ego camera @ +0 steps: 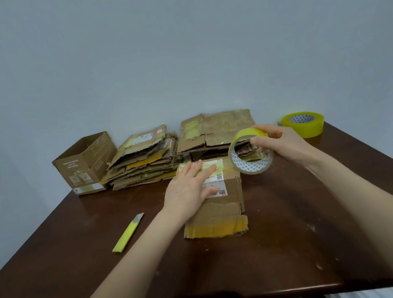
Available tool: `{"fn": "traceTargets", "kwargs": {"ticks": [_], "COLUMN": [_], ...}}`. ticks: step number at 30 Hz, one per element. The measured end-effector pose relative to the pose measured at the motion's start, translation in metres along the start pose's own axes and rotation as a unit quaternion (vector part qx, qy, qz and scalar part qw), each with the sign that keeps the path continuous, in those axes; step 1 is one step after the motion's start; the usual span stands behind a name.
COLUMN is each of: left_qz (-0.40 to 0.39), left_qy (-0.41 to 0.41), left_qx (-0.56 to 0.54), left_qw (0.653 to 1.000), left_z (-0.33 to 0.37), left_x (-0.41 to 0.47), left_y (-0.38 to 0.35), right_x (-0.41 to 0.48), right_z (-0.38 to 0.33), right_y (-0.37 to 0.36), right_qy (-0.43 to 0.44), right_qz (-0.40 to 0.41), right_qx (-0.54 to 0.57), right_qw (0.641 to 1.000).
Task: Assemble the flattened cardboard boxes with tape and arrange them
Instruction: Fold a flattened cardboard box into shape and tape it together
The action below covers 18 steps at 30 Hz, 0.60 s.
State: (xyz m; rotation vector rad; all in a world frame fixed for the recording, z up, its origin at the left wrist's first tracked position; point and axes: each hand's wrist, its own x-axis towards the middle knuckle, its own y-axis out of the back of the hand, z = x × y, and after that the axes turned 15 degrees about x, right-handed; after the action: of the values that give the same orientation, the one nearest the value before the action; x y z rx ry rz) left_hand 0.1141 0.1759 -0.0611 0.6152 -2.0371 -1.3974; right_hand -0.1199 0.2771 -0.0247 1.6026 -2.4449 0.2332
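Observation:
A small cardboard box with a white shipping label lies in the middle of the dark table. My left hand presses flat on its top, fingers straight across the label. My right hand grips a yellow tape roll held upright just past the box's far right corner. Two piles of flattened boxes lie behind, one at centre left and one at centre.
An assembled open box stands at the far left of the table. A second yellow tape roll lies at the far right corner. A yellow utility knife with its blade out lies left of my left forearm.

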Motion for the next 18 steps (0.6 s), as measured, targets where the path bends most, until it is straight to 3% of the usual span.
{"fn": "traceTargets", "kwargs": {"ticks": [3,6,8,12,18], "left_qz": [-0.020,-0.027,0.012,0.025,0.022], "left_qy": [0.003,-0.012,-0.001,-0.005,-0.026], "left_qx": [0.056,-0.015,-0.002,0.022,0.024], "left_qw": [0.998,0.999,1.000,0.999,0.999], "left_z": [0.013,0.043,0.052,0.044,0.039], "left_x": [0.012,0.022,0.023,0.024,0.023], "left_y": [0.014,0.022,0.017,0.011,0.007], "right_x": [-0.005,-0.008,-0.011,-0.015,-0.013], "right_z": [0.006,0.009,0.012,0.022,0.022], "right_y": [0.000,-0.008,-0.013,-0.010,-0.002], "right_qy": [0.006,0.024,0.025,0.009,-0.002], "right_qz": [0.005,-0.001,-0.002,0.016,0.011], "right_qx": [0.018,0.038,0.047,0.110,0.085], "right_qw": [1.000,0.999,0.999,0.994,0.996]}}
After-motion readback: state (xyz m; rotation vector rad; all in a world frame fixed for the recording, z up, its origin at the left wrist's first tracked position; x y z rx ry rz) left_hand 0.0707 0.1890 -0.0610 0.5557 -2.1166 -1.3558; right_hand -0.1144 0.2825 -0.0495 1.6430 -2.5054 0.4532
